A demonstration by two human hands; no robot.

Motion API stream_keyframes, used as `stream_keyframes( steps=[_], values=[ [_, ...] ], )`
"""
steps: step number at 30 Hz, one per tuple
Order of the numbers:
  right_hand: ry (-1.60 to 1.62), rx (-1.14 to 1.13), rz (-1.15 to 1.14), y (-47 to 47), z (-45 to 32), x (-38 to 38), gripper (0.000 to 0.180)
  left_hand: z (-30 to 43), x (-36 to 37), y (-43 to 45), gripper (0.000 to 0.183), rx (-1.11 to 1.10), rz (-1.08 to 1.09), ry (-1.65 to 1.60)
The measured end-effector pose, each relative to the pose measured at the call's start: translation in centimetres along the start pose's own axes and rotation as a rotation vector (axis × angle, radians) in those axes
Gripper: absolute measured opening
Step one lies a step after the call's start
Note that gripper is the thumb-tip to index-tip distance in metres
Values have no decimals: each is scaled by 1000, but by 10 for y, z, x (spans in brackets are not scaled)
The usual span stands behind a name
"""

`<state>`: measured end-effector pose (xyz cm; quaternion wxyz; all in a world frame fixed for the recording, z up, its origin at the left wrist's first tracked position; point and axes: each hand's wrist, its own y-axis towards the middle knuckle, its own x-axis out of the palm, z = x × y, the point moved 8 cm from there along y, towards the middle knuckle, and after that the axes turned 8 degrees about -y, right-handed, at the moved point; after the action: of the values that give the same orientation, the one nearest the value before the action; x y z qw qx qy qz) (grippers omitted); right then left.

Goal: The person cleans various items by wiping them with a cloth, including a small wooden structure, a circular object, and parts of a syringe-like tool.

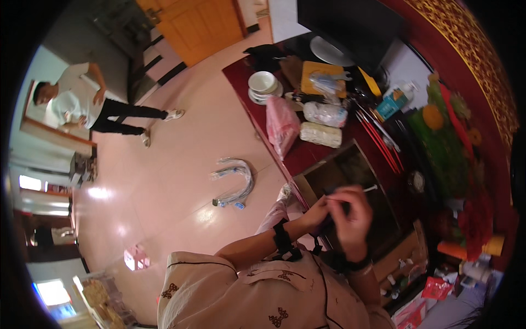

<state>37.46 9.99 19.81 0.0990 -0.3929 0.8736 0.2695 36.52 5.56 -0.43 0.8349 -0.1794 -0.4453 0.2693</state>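
Observation:
My right hand (354, 211) is raised over a framed dark opening (380, 214) in the dark red cabinet top, its fingers bent, with a thin white stick (370, 188) showing beside them. What that hand grips is too blurred to tell. My left hand (319, 211) is close against it, near the cabinet's front edge, and a small dark item (328, 191) shows at its fingertips. Both wrists wear black straps. A pink plastic bag (282, 123) and wrapped packages (320, 135) lie on the cabinet beyond my hands. Red sticks (380, 144) lie further right.
White bowls (263, 82), a yellow board (323, 78) and a blue box (391, 107) are on the cabinet (300, 160). A bundle of cables in clear wrap (242, 185) lies on the floor. A person (82, 96) stands at the upper left. A pink stool (137, 258) is at the lower left.

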Motion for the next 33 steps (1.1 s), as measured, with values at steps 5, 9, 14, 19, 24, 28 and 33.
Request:
stream_keyframes(
  steps=[5,9,14,19,24,28,33],
  values=[
    [-7,-272,-188,56,-17,93,11,-46,-35,76,30,291,-107,-225],
    [-11,-330,-201,63,-13,116,13,-28,-35,44,33,215,-99,-108],
    [-168,-281,-234,59,-55,100,24,-21,-22,5,36,153,-166,127],
    [-24,-694,-333,9,-231,40,20,-14,-9,-35,40,122,-206,305],
    [261,-978,-174,-6,-303,-2,44,-37,-32,-15,40,302,-214,320],
    [341,-849,-380,-5,-320,-14,54,-10,23,-57,40,178,-330,198],
    [-107,-258,-279,-24,-224,-25,35,16,38,-95,41,132,-341,51]
  ],
)
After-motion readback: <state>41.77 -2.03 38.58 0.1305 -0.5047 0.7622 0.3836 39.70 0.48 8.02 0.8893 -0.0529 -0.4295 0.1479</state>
